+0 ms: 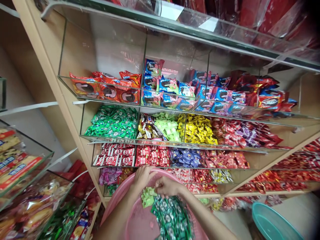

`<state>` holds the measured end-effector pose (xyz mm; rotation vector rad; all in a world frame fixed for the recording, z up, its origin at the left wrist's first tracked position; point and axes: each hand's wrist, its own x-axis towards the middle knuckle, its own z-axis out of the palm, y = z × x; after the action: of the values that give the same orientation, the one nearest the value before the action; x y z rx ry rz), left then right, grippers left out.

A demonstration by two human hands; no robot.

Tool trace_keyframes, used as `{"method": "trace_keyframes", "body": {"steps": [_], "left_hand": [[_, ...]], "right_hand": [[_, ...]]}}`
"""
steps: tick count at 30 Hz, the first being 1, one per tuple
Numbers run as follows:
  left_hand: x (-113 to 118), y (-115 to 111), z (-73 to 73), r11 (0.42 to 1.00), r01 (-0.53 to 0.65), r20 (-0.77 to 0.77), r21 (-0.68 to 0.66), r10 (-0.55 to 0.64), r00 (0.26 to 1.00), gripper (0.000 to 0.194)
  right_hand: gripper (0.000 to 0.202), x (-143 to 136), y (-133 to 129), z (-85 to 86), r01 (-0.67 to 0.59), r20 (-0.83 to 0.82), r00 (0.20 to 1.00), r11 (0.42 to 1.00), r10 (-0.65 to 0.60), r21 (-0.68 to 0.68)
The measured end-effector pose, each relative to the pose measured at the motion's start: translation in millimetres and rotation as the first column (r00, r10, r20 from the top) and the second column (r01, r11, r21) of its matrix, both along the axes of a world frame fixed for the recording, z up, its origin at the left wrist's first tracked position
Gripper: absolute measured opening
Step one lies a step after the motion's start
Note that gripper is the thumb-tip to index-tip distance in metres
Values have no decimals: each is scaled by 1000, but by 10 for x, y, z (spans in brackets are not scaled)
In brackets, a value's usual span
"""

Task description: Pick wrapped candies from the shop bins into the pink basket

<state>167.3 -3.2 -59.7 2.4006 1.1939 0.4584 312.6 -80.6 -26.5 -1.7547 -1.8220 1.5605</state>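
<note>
Picking through green candies [172,216] just below curled right fingers [161,187], with pink basket [115,201] under left fingers [149,172]; can't tell either grip. Probably calls for a light pinch.

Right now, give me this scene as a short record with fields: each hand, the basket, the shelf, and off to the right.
Left hand: at the far rim of the pink basket
Right hand: over the basket, fingers curled; grip unclear
Basket contents: light green packets, dark green packets
Candy shelf row, left part: green sweets, then mixed wrappers, light green sweets, yellow sweets
Lower right: teal basin
</note>
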Motion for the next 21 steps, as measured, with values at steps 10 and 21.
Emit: {"method": "trace_keyframes", "body": {"steps": [10,21], "left_hand": [[-10,18,-28,1000,11,15,13,-12,1000,36],[-26,19,22,999,31,6,30,-31,999,35]], "right_hand": [[19,-200,151,-338,106,173,980,993,-97,-48],[26,109,76,1363,-21,49,999,951,6,310]]}}
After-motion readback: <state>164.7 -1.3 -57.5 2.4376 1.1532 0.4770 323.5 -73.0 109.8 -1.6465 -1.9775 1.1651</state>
